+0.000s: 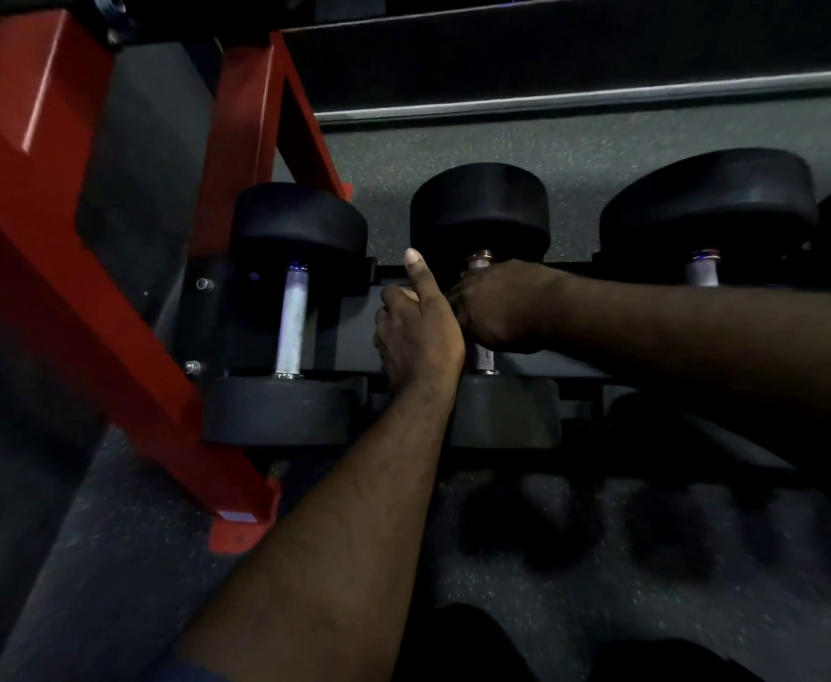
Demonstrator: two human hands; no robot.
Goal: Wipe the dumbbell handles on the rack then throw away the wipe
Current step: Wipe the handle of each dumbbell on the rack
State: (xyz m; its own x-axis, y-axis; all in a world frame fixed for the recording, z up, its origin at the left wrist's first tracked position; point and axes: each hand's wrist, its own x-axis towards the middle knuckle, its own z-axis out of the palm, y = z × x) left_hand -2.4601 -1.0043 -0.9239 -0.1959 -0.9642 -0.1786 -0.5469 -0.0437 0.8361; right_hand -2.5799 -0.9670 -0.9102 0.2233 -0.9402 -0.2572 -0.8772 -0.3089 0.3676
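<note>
Three black dumbbells lie side by side on a low rack. The left dumbbell [291, 317] shows its whole silver handle. My right hand [502, 307] grips the handle of the middle dumbbell [482, 359], and only the handle's two ends show. My left hand [418, 332] sits just left of that handle, touching my right hand, with the thumb pointing up and the fingers curled out of sight. What those fingers hold is hidden. No wipe is visible. On the right dumbbell [704, 268] only the top of the handle shows above my right forearm.
A red steel frame [108, 307] slants down at the left, and its foot rests on the speckled rubber floor [502, 155]. The black rack rail [576, 376] runs under the dumbbells. More dark weights lie blurred on the floor at lower right.
</note>
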